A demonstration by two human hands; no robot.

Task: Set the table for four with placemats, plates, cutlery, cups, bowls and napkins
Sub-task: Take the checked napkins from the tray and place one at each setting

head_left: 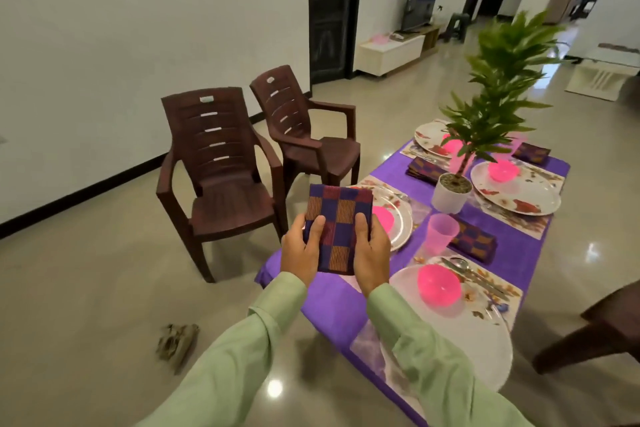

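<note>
Glossy beige floor [86, 288] and white walls surround us, and the table [332, 305] under its purple cloth runs away to our right. Two brown plastic chairs [221, 191] stand on the floor to its left. On the cloth we see a potted plant [502, 87], then four floral plates [478, 340] on placemats [519, 222], each carrying a pink bowl [439, 285]. A pink cup [441, 232] stands between the nearer plates, and cutlery [474, 274] lies beside the nearest one. Three folded checked cloths [474, 242] lie on the table. We hold the fourth napkin [337, 225] in the air above the table's near left edge. Our left hand [301, 250] and right hand [370, 253] each clamp one side, thumbs on top, other fingers hidden beneath.
</note>
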